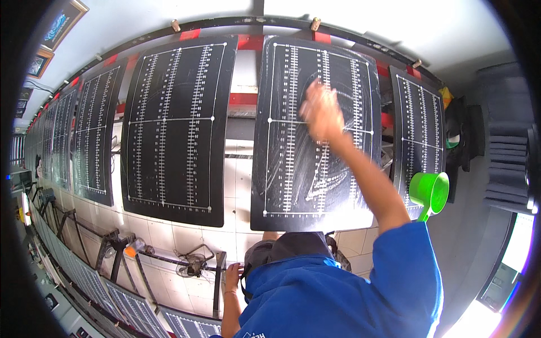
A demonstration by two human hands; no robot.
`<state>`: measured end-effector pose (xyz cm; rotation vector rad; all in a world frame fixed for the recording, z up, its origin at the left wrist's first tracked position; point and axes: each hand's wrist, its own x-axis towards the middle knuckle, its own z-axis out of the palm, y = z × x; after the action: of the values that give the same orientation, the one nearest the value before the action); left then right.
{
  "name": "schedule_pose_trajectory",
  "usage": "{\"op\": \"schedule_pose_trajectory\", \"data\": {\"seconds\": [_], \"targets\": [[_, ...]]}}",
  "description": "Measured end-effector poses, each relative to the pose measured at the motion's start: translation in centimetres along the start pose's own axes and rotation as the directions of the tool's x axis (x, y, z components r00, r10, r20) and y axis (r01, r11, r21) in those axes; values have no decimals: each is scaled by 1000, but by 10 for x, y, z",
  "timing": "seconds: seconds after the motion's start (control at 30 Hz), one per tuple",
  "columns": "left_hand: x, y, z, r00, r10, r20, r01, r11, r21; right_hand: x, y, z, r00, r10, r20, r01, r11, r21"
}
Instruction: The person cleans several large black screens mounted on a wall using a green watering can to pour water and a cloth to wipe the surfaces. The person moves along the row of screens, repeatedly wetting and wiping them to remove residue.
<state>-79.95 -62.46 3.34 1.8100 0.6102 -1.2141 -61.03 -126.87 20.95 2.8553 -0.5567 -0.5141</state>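
Note:
My right arm stretches forward over a black board point(260, 169) printed with white ruled lines and rows of tick marks. Motion smears my right hand point(324, 112), which lies on or just above the board's upper middle; whether anything is under its fingers cannot be told. Wet, whitish streaks curve across the board's surface, and glare whitens its near right corner. My left hand point(232, 277) is low beside my waist, next to a dark bag point(287, 247); its fingers look loosely extended, with nothing visible in them.
A green plastic dipper point(422, 191) rests on the near end of another marked board point(420, 121) at right. More such boards point(174, 129) line up leftward on red-and-black rails point(245, 99). Metal frames point(217, 281) stand on the tiled floor point(163, 234) at lower left.

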Motion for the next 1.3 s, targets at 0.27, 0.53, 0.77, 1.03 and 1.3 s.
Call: {"op": "schedule_pose_trajectory", "data": {"seconds": [0.27, 0.53, 0.77, 1.03, 1.3], "targets": [[41, -25, -42, 999, 4, 41, -3, 1000, -2, -154, -192, 35, 910, -167, -379, 364, 761, 537], [52, -41, -64, 985, 66, 159, -90, 985, 150, -244, -2, 119, 775, 628, -72, -545, 722, 425], [79, 48, -51, 956, 188, 224, -234, 951, 202, -219, -225, 45, 936, 40, -351, 173, 815, 553], [39, 76, -63, 989, 134, 61, -140, 984, 107, -343, -15, 173, 646, 762, -53, -632, 572, 522], [47, 144, -1, 954, 151, 260, -238, 908, 346, -226, -227, 39, 946, 103, -309, 82, 844, 530]]}}
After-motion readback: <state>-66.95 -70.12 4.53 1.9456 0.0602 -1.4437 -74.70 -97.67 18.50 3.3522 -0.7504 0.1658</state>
